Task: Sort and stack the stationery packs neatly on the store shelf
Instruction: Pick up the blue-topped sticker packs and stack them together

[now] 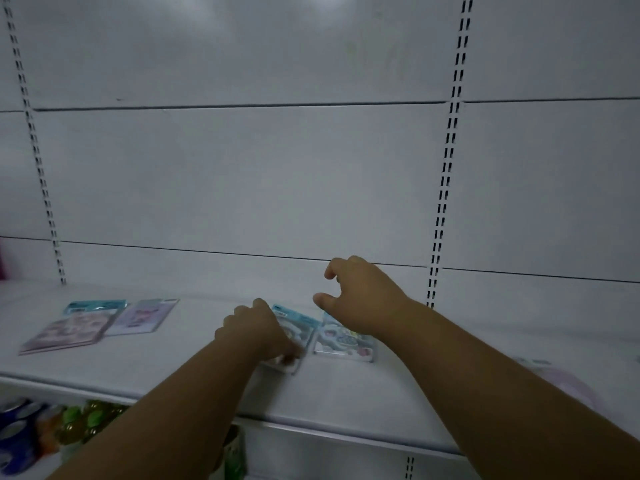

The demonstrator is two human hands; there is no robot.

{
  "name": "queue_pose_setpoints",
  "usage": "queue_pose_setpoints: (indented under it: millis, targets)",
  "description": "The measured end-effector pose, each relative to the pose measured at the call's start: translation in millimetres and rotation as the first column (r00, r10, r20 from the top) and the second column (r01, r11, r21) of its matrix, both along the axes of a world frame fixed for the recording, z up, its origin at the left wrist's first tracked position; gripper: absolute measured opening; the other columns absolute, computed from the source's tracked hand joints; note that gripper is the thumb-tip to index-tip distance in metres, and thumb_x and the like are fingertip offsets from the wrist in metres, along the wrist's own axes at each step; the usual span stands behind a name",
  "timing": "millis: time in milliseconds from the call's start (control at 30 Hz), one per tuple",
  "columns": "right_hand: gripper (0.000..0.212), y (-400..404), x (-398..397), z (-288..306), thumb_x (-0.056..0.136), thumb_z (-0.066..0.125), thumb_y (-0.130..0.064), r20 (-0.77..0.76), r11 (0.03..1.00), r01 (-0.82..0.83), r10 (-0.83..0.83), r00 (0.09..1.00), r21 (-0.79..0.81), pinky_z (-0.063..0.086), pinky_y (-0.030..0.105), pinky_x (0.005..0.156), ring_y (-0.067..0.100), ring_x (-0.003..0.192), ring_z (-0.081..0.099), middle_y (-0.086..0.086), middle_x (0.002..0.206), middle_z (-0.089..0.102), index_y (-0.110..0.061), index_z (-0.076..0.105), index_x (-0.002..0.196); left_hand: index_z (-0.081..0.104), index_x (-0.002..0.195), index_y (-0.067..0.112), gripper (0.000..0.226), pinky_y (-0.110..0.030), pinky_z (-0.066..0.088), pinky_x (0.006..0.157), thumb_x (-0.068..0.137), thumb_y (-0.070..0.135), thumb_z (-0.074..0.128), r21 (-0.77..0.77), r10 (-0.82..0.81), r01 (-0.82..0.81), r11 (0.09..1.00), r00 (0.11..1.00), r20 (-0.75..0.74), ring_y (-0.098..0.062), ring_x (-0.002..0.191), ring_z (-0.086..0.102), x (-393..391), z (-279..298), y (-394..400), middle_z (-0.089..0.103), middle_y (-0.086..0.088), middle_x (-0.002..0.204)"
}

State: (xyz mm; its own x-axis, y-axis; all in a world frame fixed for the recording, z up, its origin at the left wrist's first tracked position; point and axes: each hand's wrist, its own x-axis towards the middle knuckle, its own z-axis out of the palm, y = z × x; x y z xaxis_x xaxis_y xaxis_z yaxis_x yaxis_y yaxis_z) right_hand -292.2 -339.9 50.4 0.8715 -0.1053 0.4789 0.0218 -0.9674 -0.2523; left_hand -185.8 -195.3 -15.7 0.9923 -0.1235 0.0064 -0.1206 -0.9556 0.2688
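Note:
On the white shelf (145,368) lie several flat stationery packs. My left hand (258,329) presses down on a blue-topped pack (298,323) at the middle, fingers curled over its near edge. Just right of it lies a second blue pack (341,344), partly under my right wrist. My right hand (360,289) hovers above and behind that pack, fingers spread and curved, holding nothing. At the left sit a pink pack (65,332), a teal pack (93,305) behind it, and a lilac pack (142,317).
A pale lilac pack (568,386) lies blurred at the shelf's right end. White back panels with slotted uprights (446,161) rise behind. Below the shelf's front edge stand colourful bottles and cans (52,431) on a lower level.

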Motion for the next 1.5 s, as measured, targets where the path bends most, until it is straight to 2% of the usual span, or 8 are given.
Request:
queue_pose_setpoints:
  millis: [167,333,433,600,767,933,1100,1500]
  targets:
    - [0.045,2.9,16.2,-6.3,0.081,0.061,-0.049,-0.002,0.999,0.043,-0.043,0.999,0.027,0.044,0.033,0.077,0.022,0.098,0.055,0.004,0.114,0.055,-0.022,0.055,0.117,0.049,0.127,0.011,0.087,-0.032,0.048,0.086,0.06,0.055,0.082,-0.368,-0.007,0.056,0.928,0.991,0.133,-0.028,0.108,0.058,-0.2,27.3,30.3,0.056,-0.013,0.121]
    - [0.041,5.2,31.5,-25.8,0.084,0.061,-0.043,-0.13,0.978,0.208,-0.205,0.97,0.011,0.044,0.033,0.08,0.028,0.1,0.056,0.011,0.116,0.055,-0.014,0.057,0.113,0.068,0.099,0.008,0.025,-0.036,0.06,0.055,0.079,0.018,0.078,-0.922,-0.112,0.214,0.324,0.976,0.187,-0.023,0.064,0.073,-16.5,48.5,67.7,0.073,-0.018,0.088]
    - [0.048,8.4,40.1,-45.8,0.08,0.057,-0.049,-0.276,0.935,0.35,-0.35,0.895,-0.053,0.045,0.034,0.083,0.032,0.102,0.055,0.014,0.116,0.056,-0.013,0.058,0.112,0.066,0.104,0.012,0.022,-0.032,0.059,0.052,0.084,0.017,0.074,-0.961,-0.259,0.221,0.166,0.95,0.174,-0.024,0.07,0.075,-26.0,54.5,82.8,0.076,-0.011,0.09]
    - [0.054,18.4,49.3,-72.0,0.081,0.037,-0.056,-0.42,0.83,0.546,-0.538,0.731,-0.114,0.038,0.037,0.093,0.03,0.114,0.05,0.005,0.13,0.057,-0.028,0.056,0.123,0.059,0.112,0.015,0.031,-0.047,0.061,0.073,0.085,0.022,0.072,-0.96,-0.339,0.249,0.132,0.921,0.192,-0.027,0.083,0.074,-26.8,53.0,104.6,0.074,-0.008,0.1]
    - [0.07,28.9,53.0,-65.2,0.062,0.058,-0.059,-0.436,0.763,0.646,-0.588,0.682,-0.018,0.043,0.038,0.091,0.031,0.112,0.052,0.008,0.126,0.056,-0.024,0.049,0.121,0.059,0.107,0.02,0.022,-0.043,0.062,0.067,0.088,0.019,0.069,-0.963,-0.412,0.244,0.114,0.894,0.178,-0.021,0.077,0.075,-20.5,39.4,119.2,0.076,-0.003,0.095]
    - [0.062,36.0,37.6,-56.9,0.074,0.073,-0.027,-0.291,0.696,0.608,-0.534,0.794,0.383,0.04,0.025,0.073,0.023,0.089,0.052,0.018,0.126,0.039,-0.009,0.04,0.123,0.059,0.104,0.022,0.017,-0.033,0.059,0.057,0.089,0.019,0.067,-0.973,-0.446,0.211,0.091,0.882,0.15,-0.02,0.076,0.075,-18.4,27.8,113.6,0.077,-0.002,0.092]
    - [0.031,27.5,-10.8,-49.1,0.085,0.059,-0.01,0.158,0.741,0.366,-0.531,0.832,0.563,0.052,0.037,0.085,0.028,0.095,0.062,0.014,0.113,0.06,-0.013,0.055,0.116,0.06,0.104,0.024,0.017,-0.025,0.055,0.05,0.09,0.016,0.066,-0.98,-0.511,0.199,0.006,0.843,0.168,-0.017,0.074,0.075,-38.0,24.8,78.0,0.077,0.001,0.088]
    - [0.019,-111.0,-265.1,-29.8,0.091,0.055,-0.016,0.325,0.688,0.368,-0.659,0.678,0.625,0.057,0.044,0.082,0.015,0.087,0.067,-0.004,0.095,0.07,-0.027,0.061,0.106,0.06,0.107,0.022,0.02,-0.031,0.058,0.062,0.089,0.015,0.066,-0.976,-0.703,0.173,-0.134,0.678,0.216,-0.018,0.082,0.075,-218.4,18.7,-114.0,0.077,0.0,0.095]
